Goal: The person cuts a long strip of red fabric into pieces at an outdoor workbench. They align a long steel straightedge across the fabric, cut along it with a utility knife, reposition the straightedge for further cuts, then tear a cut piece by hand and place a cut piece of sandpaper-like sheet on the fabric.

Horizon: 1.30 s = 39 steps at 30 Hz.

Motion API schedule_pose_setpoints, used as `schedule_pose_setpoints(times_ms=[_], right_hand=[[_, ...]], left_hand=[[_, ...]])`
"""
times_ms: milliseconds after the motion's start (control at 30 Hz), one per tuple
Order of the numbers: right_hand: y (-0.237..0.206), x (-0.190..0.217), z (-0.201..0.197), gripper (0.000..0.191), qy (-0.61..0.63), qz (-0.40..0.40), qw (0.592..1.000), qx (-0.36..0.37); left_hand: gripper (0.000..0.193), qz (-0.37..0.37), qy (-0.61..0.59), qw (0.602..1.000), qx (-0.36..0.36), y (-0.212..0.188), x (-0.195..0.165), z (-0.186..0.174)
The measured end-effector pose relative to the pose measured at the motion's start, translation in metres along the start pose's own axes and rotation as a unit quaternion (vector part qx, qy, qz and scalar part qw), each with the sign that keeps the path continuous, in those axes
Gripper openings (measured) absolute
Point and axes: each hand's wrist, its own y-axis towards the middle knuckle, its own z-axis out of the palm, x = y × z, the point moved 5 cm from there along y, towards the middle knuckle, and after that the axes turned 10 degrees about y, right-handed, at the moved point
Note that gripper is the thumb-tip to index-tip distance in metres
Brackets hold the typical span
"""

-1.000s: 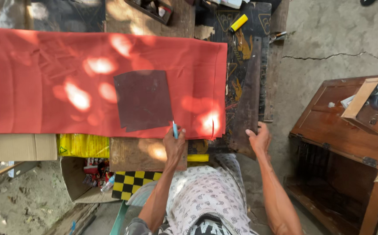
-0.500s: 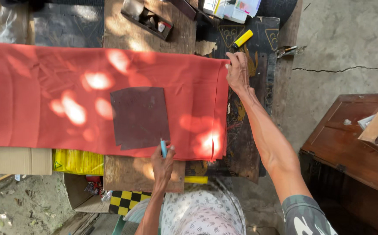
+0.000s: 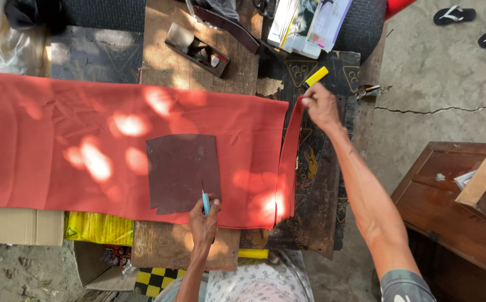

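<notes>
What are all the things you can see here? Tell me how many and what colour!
Red cloth: one, red, spread across the workbench.
Cloth strip: one, red, lifted off the cloth's right edge.
Dark template: one, brown, flat on the cloth.
Pen: one, light blue, at the template's lower edge.
Yellow tool: one, yellow, beyond the cloth's far right corner.
Small tray: one, dark wood, on the bench beyond the cloth.
Sandals: two, black, on the concrete, top right.
Wooden cabinet: one, brown, on the right.
Cardboard: one, tan, bottom left.
Left hand: holds the pen.
Right hand: pinches the strip's top end.
</notes>
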Motion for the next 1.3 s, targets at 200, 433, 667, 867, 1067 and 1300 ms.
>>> schedule_pose_setpoints(times_ms=[200, 433, 667, 867, 1067, 1300], right_hand=[[0.043, 0.033, -0.047, 0.010, -0.011, 0.001, 0.999, -0.032], [0.074, 0.102, -0.109, 0.019, -0.048, -0.101, 0.993, -0.039], [-0.011, 0.209, -0.180, 0.008, -0.094, -0.206, 0.973, -0.053], [-0.169, 0.193, -0.127, 0.012, -0.164, -0.072, 0.983, -0.028], [-0.276, 0.089, -0.038, 0.012, -0.171, 0.005, 0.985, 0.017], [-0.343, 0.070, 0.005, 0.036, -0.121, 0.074, 0.989, 0.039]], left_hand=[[0.041, 0.008, 0.005, 1.000, 0.003, 0.029, -0.002, -0.007], [0.037, -0.001, -0.054, 0.998, 0.028, 0.043, -0.019, 0.002], [0.035, -0.010, -0.083, 0.996, 0.025, 0.032, -0.041, 0.005], [0.035, 0.098, 0.083, 0.982, -0.135, 0.023, -0.036, -0.053], [0.070, 0.130, 0.166, 0.944, -0.252, 0.035, -0.013, -0.104], [0.079, 0.120, 0.238, 0.936, -0.229, 0.045, 0.000, -0.106]])
